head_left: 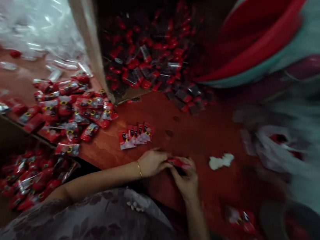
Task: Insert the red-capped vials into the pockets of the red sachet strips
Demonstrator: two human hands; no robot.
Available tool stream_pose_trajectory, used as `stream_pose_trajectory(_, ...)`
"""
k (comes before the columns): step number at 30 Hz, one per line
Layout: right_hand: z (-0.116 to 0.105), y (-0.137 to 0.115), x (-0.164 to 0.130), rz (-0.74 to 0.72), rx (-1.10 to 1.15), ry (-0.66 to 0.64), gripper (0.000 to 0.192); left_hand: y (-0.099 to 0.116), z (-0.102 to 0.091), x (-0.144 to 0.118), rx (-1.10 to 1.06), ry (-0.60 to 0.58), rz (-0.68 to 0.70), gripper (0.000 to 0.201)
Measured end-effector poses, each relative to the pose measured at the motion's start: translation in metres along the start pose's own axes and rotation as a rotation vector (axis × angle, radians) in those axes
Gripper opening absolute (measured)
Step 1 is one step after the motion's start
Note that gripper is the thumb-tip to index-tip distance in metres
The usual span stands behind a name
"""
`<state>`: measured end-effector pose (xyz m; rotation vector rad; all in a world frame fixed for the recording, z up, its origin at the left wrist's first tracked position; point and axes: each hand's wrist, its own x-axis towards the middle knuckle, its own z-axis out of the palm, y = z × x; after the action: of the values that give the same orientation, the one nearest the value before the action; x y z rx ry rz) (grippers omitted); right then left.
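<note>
My left hand (152, 162), with a gold bangle at the wrist, and my right hand (187, 178) meet at the near edge of a reddish-brown table (205, 137). Between them they grip one small red packet (178, 162), held flat just above the table. A short overlapping row of similar red packets (136, 134) lies a little beyond my left hand. The picture is blurred, so finger positions are unclear.
A loose heap of red packets (67, 109) covers the table's left. A tipped cardboard box (146, 47) at the back spills dark red-capped items. Red and teal basins (255, 42) stand back right. A white wad (221, 160) lies right of my hands. More packets fill a box (31, 178) below left.
</note>
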<state>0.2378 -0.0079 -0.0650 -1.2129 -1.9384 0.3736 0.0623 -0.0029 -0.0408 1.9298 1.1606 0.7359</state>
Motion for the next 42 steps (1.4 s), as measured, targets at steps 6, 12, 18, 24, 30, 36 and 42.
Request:
stream_pose_trajectory(6,-0.01,-0.012,0.005,0.1,0.053,-0.03,0.026,0.001,-0.003,0.005,0.099,-0.058,0.012,0.027)
stream_pose_trajectory(12,-0.006,-0.002,0.008,-0.01,0.05,-0.083,0.018,-0.004,0.003,0.003,0.239,-0.072,0.024,0.028)
stream_pose_trajectory(18,-0.006,-0.006,0.01,0.01,0.012,-0.097,0.021,-0.008,0.006,0.003,0.337,-0.078,0.043,0.028)
stream_pose_trajectory(24,-0.012,-0.003,0.004,0.053,0.074,-0.129,0.04,0.008,0.0,-0.006,0.152,-0.014,0.083,0.028)
stream_pose_trajectory(30,-0.012,0.007,-0.008,0.022,0.094,-0.038,0.032,0.019,-0.061,-0.067,0.143,0.305,0.144,0.025)
stream_pose_trajectory(36,0.022,-0.069,0.051,-0.411,0.106,-0.224,0.054,-0.001,-0.146,-0.178,0.551,0.821,-0.368,0.025)
stream_pose_trajectory(42,0.11,-0.142,0.132,-0.638,-0.004,-0.6,0.096,-0.044,-0.167,-0.3,0.744,0.758,-1.143,0.037)
